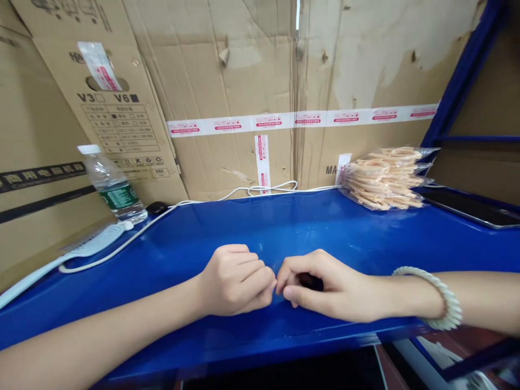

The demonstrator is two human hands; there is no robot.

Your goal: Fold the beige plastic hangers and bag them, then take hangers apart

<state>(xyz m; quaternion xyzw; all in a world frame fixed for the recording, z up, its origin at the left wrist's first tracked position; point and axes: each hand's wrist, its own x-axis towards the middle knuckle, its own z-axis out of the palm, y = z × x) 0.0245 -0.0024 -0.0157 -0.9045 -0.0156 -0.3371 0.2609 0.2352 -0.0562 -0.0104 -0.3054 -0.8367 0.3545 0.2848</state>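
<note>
My left hand [239, 280] rests on the blue tabletop [260, 227] as a closed fist, knuckles up, with nothing showing in it. Close beside it, my right hand [325, 287] is loosely curled, thumb and fingertips drawn in around a dark hollow. No object shows in that hollow. The right fingertips are at the left fist, touching or nearly so. A pale braided bracelet [449, 303] circles my right wrist.
Cardboard panels [227, 70] wall the back. At left stand a water bottle [116, 187], a pale blue paddle-shaped item [97, 241] and a small black object [156, 208]. A white cable [231, 194] runs along the back. Bagged beige strips [382, 179] and a dark tablet-like slab [471, 206] lie right.
</note>
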